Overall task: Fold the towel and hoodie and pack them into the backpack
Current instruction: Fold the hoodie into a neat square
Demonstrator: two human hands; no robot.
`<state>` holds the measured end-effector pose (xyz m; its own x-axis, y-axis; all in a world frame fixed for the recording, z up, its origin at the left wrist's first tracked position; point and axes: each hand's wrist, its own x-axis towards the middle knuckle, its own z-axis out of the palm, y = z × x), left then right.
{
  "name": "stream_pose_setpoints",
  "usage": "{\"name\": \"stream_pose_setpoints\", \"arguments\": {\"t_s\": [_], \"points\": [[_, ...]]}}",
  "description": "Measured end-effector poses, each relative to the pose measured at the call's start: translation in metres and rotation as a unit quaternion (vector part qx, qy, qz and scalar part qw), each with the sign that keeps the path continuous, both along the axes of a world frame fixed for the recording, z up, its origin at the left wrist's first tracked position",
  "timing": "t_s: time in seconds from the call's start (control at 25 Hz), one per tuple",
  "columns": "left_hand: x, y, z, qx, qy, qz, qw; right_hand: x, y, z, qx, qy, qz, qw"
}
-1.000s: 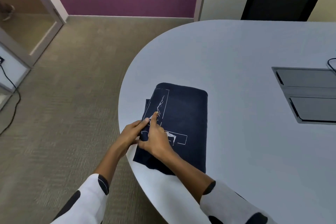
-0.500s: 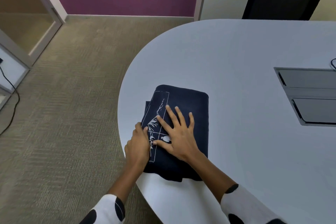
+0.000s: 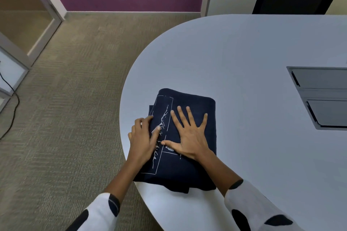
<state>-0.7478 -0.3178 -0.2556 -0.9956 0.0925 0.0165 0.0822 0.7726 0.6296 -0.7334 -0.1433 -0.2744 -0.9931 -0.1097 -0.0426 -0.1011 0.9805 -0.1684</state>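
A dark navy hoodie point(image 3: 197, 170) with a white line print lies folded into a thick rectangle at the rounded left end of the white table point(image 3: 234, 58). My right hand point(image 3: 187, 135) presses flat on top of it, fingers spread and straight. My left hand point(image 3: 143, 139) rests on the hoodie's left edge, its fingers curled over that edge and its thumb on the print. No towel or backpack is in view.
A grey recessed cable panel point(image 3: 323, 97) with two lids is set into the table at the right. Carpeted floor point(image 3: 65, 108) lies left of the table, with a black cable point(image 3: 11, 97) near the glass partition at far left.
My right hand went from pinching at the left edge to lying flat and spread on the hoodie. My left hand slid along the left edge and now curls over it.
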Motion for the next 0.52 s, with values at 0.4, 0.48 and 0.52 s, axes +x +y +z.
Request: {"name": "stream_pose_setpoints", "arguments": {"t_s": [0.4,0.48,0.52], "points": [[-0.069,0.032,0.024,0.179,-0.133,0.210,0.952,0.001,0.004,0.007,-0.033,0.035,0.016,0.999],[-0.061,0.022,0.025,0.177,-0.056,0.250,0.950,0.000,0.003,0.011,-0.028,0.045,0.043,0.998],[-0.057,0.014,0.024,0.165,-0.039,0.278,0.945,0.000,0.001,0.011,-0.024,0.043,0.057,0.997]]}}
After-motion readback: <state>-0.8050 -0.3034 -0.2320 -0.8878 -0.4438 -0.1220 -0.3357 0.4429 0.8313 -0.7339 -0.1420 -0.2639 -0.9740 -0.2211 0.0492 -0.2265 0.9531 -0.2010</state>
